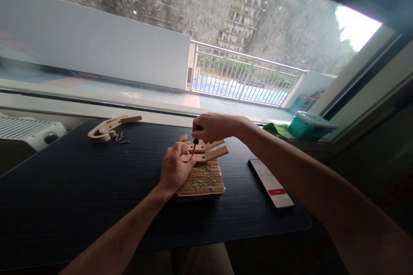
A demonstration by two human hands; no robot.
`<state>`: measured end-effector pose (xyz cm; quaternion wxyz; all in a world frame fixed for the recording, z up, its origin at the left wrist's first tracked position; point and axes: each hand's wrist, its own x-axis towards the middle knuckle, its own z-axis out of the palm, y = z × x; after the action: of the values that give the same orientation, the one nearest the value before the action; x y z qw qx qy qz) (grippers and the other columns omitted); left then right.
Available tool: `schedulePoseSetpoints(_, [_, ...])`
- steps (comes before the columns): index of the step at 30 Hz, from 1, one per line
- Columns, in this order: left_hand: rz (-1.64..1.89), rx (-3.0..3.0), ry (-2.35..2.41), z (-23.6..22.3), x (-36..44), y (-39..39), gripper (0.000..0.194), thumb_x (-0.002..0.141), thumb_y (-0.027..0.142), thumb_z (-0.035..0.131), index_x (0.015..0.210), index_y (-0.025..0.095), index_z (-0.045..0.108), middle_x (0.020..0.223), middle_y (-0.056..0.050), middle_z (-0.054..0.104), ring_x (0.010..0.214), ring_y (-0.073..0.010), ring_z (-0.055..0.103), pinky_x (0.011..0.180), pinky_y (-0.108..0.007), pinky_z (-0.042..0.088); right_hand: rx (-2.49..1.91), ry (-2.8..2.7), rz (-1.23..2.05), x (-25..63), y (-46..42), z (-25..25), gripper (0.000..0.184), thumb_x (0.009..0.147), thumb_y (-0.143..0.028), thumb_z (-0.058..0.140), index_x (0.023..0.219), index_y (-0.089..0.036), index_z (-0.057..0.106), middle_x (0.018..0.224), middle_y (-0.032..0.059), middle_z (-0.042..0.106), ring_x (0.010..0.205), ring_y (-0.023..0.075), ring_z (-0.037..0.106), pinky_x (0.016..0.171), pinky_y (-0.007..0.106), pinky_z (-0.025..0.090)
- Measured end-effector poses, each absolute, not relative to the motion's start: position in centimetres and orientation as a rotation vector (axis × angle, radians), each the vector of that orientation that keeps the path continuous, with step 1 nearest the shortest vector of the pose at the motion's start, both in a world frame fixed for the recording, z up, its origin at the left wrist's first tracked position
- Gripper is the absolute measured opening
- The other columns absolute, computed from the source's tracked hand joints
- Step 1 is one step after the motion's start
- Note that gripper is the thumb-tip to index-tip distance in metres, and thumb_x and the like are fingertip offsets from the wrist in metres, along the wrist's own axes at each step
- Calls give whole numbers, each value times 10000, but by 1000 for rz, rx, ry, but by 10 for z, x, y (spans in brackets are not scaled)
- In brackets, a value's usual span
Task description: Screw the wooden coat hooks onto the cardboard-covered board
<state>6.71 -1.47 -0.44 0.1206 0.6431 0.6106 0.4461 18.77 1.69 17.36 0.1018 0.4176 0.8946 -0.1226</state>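
Note:
My right hand grips the dark handle of a screwdriver from above, its shaft pointing down at a pale wooden piece with drilled holes. My left hand is closed on the left end of that piece, beside the screwdriver's tip. A second, similar wooden piece lies just behind it. Both rest on a worn block of layered corrugated cardboard, its top pitted and torn. Whether the screwdriver's tip sits on a screw is too small to tell.
On the dark table, curved wooden pieces lie at the back left near several loose screws. A phone showing a timer lies to the right. A teal box and a green cloth stand by the window.

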Motion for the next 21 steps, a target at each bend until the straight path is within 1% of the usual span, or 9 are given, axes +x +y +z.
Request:
schedulePoseSetpoints(3, [1301, 1876, 1783, -4, 67, -15, 239, 732, 293, 601, 933, 204, 509, 855, -55, 636, 868, -246, 552, 824, -387, 463, 1198, 2702, -262, 190, 17, 177, 273, 788, -280, 535, 998, -158, 660, 821, 47, 678, 619, 107, 544, 549, 243, 362])
schedulePoseSetpoints(5, [1300, 1877, 1779, -4, 68, -15, 235, 730, 293, 601, 927, 202, 509, 853, -57, 633, 867, -247, 552, 826, -390, 464, 1155, 2745, -220, 191, 17, 180, 256, 758, -242, 570, 985, -181, 671, 871, 36, 679, 664, 109, 548, 561, 237, 359])
schedulePoseSetpoints(8, [1303, 1877, 1773, -4, 68, -15, 233, 728, 293, 603, 922, 205, 511, 858, -56, 633, 872, -246, 552, 828, -389, 465, 1146, 2723, -292, 190, 17, 179, 212, 776, -209, 539, 928, -164, 680, 827, 33, 680, 630, 97, 543, 542, 229, 352])
schedulePoseSetpoints(11, [1312, 1882, 1775, -4, 68, -14, 239, 727, 295, 604, 929, 208, 511, 869, -54, 637, 878, -245, 553, 831, -387, 464, 1208, 2695, -320, 188, 16, 176, 227, 822, -251, 498, 917, -133, 667, 741, 43, 672, 558, 92, 526, 507, 232, 342])
schedulePoseSetpoints(13, [1313, 1884, 1778, -5, 68, -14, 242, 727, 294, 603, 934, 208, 512, 860, -53, 640, 878, -246, 554, 832, -386, 463, 1227, 2682, -305, 187, 17, 175, 252, 841, -273, 478, 913, -117, 663, 719, 51, 670, 539, 93, 523, 499, 236, 342])
schedulePoseSetpoints(16, [1308, 1883, 1781, -5, 67, -14, 247, 726, 295, 602, 939, 206, 514, 853, -53, 639, 876, -247, 557, 830, -386, 465, 1193, 2681, -282, 188, 17, 177, 248, 825, -280, 503, 936, -130, 666, 762, 50, 680, 564, 96, 534, 513, 235, 354])
schedulePoseSetpoints(19, [1298, 1891, 1788, -5, 68, -13, 256, 729, 303, 597, 949, 204, 514, 867, -58, 638, 883, -252, 553, 834, -393, 464, 1125, 2734, -235, 190, 18, 180, 225, 768, -227, 559, 947, -167, 681, 860, 39, 688, 656, 104, 555, 559, 230, 373])
schedulePoseSetpoints(21, [1298, 1896, 1787, -6, 68, -14, 251, 731, 301, 595, 949, 205, 513, 867, -56, 640, 887, -254, 551, 836, -395, 462, 1143, 2723, -282, 191, 19, 180, 215, 764, -206, 548, 924, -164, 686, 833, 37, 689, 652, 103, 558, 562, 229, 376])
